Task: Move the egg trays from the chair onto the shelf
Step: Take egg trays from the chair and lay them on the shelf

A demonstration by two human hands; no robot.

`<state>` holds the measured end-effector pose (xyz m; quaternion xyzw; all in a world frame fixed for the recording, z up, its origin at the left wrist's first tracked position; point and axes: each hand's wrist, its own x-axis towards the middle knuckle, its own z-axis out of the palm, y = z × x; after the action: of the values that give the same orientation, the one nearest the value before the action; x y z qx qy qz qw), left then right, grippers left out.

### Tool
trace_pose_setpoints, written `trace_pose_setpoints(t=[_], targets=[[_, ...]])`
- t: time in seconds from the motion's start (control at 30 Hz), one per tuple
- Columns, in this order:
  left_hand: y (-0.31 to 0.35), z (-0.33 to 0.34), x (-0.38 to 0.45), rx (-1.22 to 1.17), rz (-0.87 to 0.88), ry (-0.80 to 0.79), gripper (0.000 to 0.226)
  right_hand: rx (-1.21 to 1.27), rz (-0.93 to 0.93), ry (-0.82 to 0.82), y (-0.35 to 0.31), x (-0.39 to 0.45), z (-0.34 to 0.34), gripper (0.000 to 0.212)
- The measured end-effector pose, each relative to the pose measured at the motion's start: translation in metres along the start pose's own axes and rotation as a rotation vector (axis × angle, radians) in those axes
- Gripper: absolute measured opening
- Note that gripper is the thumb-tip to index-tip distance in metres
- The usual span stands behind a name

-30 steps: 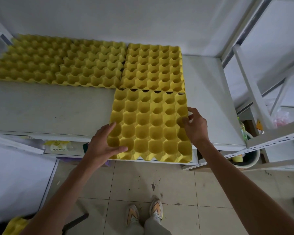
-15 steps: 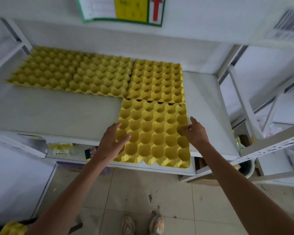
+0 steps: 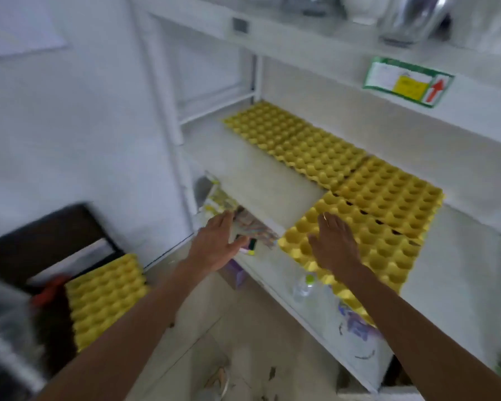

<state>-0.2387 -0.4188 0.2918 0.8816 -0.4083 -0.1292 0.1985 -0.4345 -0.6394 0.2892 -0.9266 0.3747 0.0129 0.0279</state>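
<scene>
Both hands are open and hold nothing: my right hand [image 3: 334,246] hovers flat over the front yellow moulded-pulp egg tray [image 3: 368,247] on the white shelf [image 3: 261,183], my left hand [image 3: 219,246] reaches beside it. I count four trays on the shelf and at least one yellow tray [image 3: 106,299] on the dark chair [image 3: 41,235]. I judge them light, stiff but crushable, so I would take opposite edges.

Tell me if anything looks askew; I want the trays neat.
The front egg tray on the shelf juts past the shelf's front edge, with dark gaps between it and the tray behind. Otherwise nothing stands out.
</scene>
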Motion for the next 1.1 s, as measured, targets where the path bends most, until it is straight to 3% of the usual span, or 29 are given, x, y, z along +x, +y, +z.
trace_pose_setpoints(t=[0.2,0.33,0.43,0.7,1.1], targets=[[-0.100,-0.024,-0.139,0.155,-0.300,0.020,0.080,-0.092,-0.422,-0.033,-0.141,-0.040,0.010,0.065],[-0.161,-0.030,-0.236,0.314,-0.452,-0.063,0.081,-0.065,-0.668,-0.082,-0.237,-0.075,0.028,0.045],[-0.194,-0.029,-0.298,0.306,-0.575,-0.100,0.081,-0.095,-0.798,-0.180,-0.297,-0.098,0.053,0.050],[-0.256,-0.010,-0.355,0.195,-0.784,-0.157,0.083,-0.041,-0.839,-0.457,-0.400,-0.125,0.119,0.054],[-0.344,0.033,-0.302,0.106,-0.785,-0.260,0.079,-0.082,-0.692,-0.549,-0.443,-0.075,0.172,0.047]])
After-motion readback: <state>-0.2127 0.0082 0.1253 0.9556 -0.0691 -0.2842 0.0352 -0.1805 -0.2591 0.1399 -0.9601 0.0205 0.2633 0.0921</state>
